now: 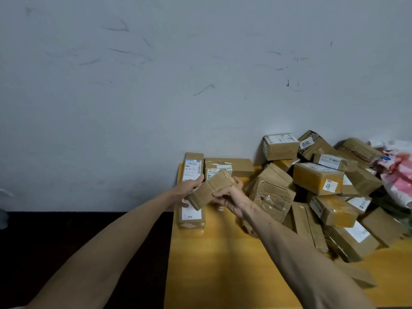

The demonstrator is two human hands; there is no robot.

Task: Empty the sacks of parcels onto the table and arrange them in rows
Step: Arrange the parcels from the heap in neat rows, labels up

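A small brown cardboard parcel (210,191) is held tilted above the yellow table (214,264), near its far left corner. My left hand (188,189) grips its left end and my right hand (229,197) grips its right side. Under my hands lies a long labelled parcel (192,216). Behind it, another long parcel (193,166) and a flat one (231,167) lie along the wall. A loose heap of several cardboard parcels (321,192) fills the right half of the table.
A white and pink sack (399,175) lies crumpled at the far right behind the heap. The scuffed grey wall (156,85) rises directly behind the table. Dark floor (89,230) lies left of the table's edge.
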